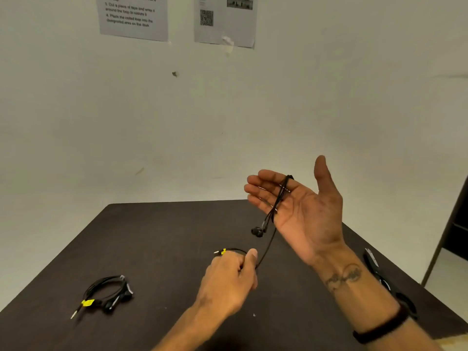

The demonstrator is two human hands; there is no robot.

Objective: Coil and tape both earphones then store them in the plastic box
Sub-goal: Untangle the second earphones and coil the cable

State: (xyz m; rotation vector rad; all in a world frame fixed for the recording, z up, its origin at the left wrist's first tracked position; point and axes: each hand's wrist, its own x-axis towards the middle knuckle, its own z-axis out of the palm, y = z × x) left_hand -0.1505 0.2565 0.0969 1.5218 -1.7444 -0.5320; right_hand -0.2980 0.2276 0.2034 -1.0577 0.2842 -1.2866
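Observation:
My right hand (298,209) is raised above the dark table (164,236), palm toward me and fingers straight. A black earphone cable (266,249) is looped round its fingers, and the earbuds (257,231) dangle below them. From there the cable runs down into my left hand (228,282), which grips it in a fist near the plug end with a yellow tag (222,252). A second black earphone (106,292) lies coiled on the table at the left, bound with yellow tape. No plastic box is in view.
Black scissors (371,257) lie on the table's right side, partly behind my right forearm. Printed sheets (134,16) hang on the white wall behind the table. A dark piece of furniture stands at the far right edge.

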